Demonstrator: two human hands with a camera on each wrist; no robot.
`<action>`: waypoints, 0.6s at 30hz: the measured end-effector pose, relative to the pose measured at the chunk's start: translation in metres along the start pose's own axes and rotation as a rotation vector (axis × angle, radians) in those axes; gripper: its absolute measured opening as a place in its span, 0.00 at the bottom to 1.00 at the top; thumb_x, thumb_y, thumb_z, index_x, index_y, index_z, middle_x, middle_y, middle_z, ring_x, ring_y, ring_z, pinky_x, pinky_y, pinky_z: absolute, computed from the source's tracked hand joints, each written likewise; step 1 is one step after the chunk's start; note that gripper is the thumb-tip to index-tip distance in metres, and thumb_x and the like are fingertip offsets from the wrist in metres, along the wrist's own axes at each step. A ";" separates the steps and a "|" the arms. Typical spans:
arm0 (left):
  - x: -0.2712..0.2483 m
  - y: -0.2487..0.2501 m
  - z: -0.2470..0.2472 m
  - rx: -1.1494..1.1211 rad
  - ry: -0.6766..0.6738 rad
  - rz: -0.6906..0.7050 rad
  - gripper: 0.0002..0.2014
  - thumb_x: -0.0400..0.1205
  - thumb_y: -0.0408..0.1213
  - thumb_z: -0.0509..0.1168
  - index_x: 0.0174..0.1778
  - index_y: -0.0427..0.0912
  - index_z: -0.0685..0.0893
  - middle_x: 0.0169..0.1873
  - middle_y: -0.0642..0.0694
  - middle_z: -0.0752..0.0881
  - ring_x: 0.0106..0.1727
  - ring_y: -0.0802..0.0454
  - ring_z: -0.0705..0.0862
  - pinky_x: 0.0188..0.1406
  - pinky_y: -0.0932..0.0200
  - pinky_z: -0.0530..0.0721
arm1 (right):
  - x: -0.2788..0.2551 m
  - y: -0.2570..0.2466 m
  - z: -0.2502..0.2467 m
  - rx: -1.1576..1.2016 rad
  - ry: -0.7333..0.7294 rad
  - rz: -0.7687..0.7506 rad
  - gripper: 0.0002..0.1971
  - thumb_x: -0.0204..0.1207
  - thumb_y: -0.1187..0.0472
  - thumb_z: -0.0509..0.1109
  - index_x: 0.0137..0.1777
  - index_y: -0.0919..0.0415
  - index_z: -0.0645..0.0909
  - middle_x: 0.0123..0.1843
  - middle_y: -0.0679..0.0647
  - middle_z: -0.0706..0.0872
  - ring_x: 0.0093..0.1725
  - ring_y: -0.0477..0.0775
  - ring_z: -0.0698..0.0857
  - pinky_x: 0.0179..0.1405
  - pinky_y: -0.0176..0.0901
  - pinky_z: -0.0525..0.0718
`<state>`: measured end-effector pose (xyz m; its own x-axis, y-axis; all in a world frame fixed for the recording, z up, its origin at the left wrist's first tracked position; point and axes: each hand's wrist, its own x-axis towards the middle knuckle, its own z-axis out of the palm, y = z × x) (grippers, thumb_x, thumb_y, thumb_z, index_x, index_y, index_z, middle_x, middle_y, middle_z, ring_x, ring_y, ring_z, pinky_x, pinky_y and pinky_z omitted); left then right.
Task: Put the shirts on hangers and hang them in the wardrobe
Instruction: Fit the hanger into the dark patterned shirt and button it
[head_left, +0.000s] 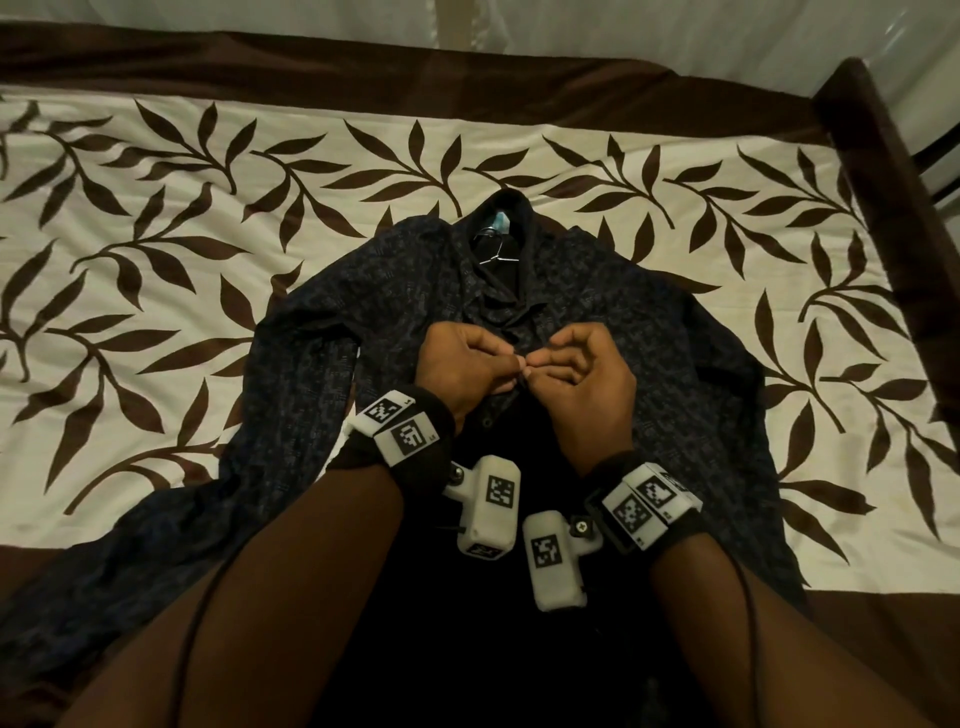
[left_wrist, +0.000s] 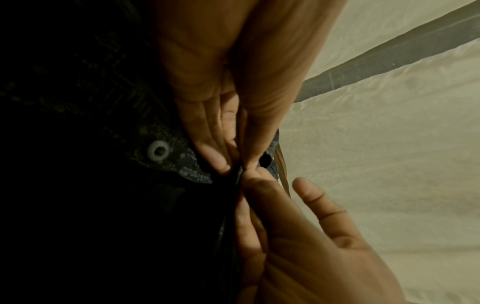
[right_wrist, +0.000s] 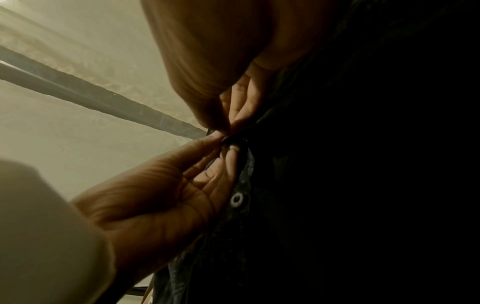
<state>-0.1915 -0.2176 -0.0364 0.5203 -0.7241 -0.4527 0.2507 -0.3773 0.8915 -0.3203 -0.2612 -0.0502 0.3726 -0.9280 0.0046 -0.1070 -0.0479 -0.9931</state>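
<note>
The left hand (left_wrist: 223, 86) and right hand (left_wrist: 306, 242) pinch the dark patterned shirt (left_wrist: 187, 168) edge where their fingertips meet. A pale ring snap (left_wrist: 157, 152) sits just beside the left fingers (left_wrist: 215, 158).

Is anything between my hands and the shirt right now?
Nothing visible. The left hand and right hand both pinch the dark shirt at its front opening, fingertips directly on the fabric. The hanger sits inside the collar.

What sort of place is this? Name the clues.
Probably a bedroom: a leaf-patterned bedspread on a dark wooden bed frame, with a dark patterned shirt on a hanger spread over it.
</note>
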 end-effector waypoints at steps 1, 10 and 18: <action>0.000 0.000 0.000 0.015 0.013 0.011 0.08 0.74 0.20 0.76 0.33 0.34 0.85 0.28 0.38 0.86 0.27 0.51 0.86 0.33 0.60 0.90 | 0.000 -0.001 0.000 0.009 -0.003 0.009 0.19 0.70 0.75 0.78 0.48 0.53 0.76 0.42 0.59 0.91 0.42 0.54 0.92 0.43 0.42 0.90; 0.000 -0.007 0.002 0.022 0.067 0.092 0.07 0.71 0.21 0.77 0.35 0.35 0.86 0.30 0.35 0.89 0.31 0.46 0.88 0.38 0.55 0.90 | 0.006 0.000 -0.006 0.067 -0.059 0.105 0.18 0.70 0.77 0.78 0.51 0.59 0.77 0.45 0.62 0.91 0.45 0.56 0.92 0.48 0.45 0.90; -0.003 -0.008 -0.002 0.000 0.011 0.109 0.07 0.73 0.20 0.76 0.40 0.35 0.86 0.28 0.42 0.89 0.29 0.53 0.88 0.35 0.61 0.88 | 0.006 -0.001 -0.008 0.052 -0.087 0.111 0.22 0.68 0.77 0.80 0.56 0.60 0.77 0.45 0.62 0.90 0.43 0.53 0.90 0.45 0.41 0.89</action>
<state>-0.1933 -0.2108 -0.0423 0.5533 -0.7546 -0.3528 0.1917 -0.2968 0.9355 -0.3251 -0.2695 -0.0483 0.4397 -0.8909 -0.1139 -0.1052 0.0749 -0.9916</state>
